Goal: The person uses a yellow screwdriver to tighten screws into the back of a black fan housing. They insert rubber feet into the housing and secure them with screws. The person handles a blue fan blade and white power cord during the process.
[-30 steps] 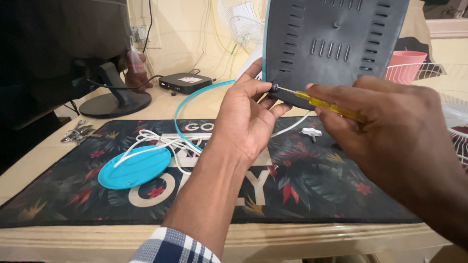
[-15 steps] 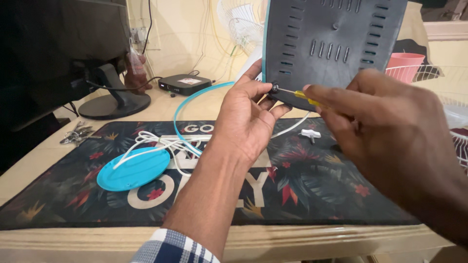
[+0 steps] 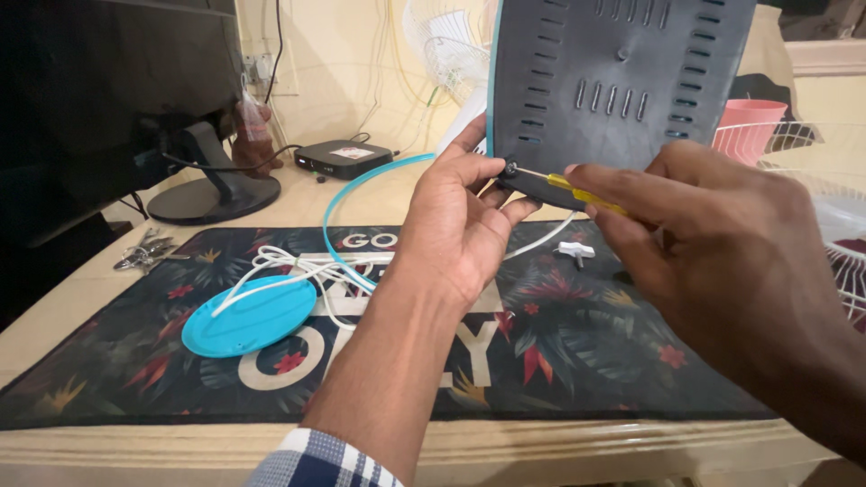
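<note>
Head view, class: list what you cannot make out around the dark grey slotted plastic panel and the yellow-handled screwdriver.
- Dark grey slotted plastic panel: its top is cut off by the frame's upper edge.
- Yellow-handled screwdriver: the rear handle is hidden inside the right hand.
- Screw: too small to tell its head type.
- Left hand: fingertips behind the panel's corner are hidden.

A patterned floral desk mat lies on the wooden counter. On the mat's left part sits a round turquoise plastic disc, with a tangled white cord just behind it. A small white plastic knob lies on the mat to the right. Behind the mat, a flat black box sits right of a black monitor stand. A dark slotted plastic fan base stands tilted up above the mat's back edge. A pink plastic tub is far right, behind.
</note>
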